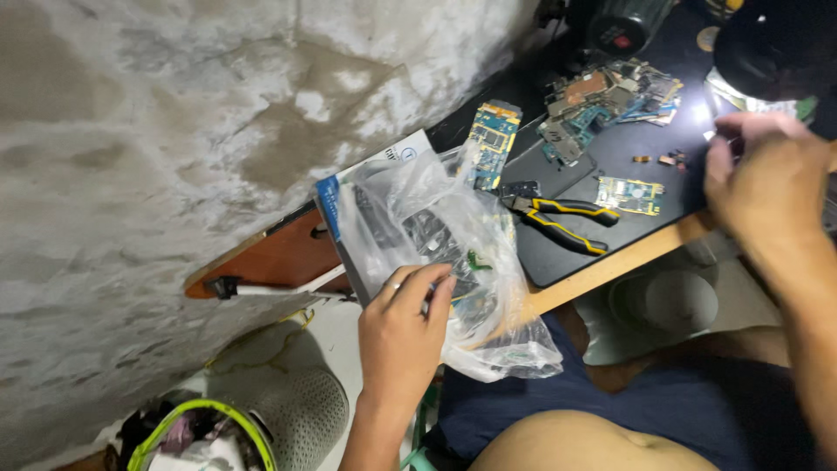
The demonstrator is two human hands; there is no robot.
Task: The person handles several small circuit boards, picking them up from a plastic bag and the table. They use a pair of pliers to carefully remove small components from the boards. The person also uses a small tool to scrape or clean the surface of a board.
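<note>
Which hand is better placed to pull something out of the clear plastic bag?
Probably the left. The left hand already grips the clear plastic bag at the desk's near edge, while the right hand is far off, up over the dark mat beside the circuit boards.

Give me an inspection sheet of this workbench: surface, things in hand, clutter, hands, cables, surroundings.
Surface: dark mat on a wooden bench, brightly lit at the right.
Job's things: clear plastic bag holding small parts, lying over a flat box.
Clutter: pliers with black and yellow handles; pile of circuit boards; single boards on the mat.
Hands: left hand pinches the bag; right hand is raised over the mat's right edge, blurred, grip unclear.
Cables: yellow cord on the floor.
Surroundings: rough grey wall; basket with green rim.
</note>
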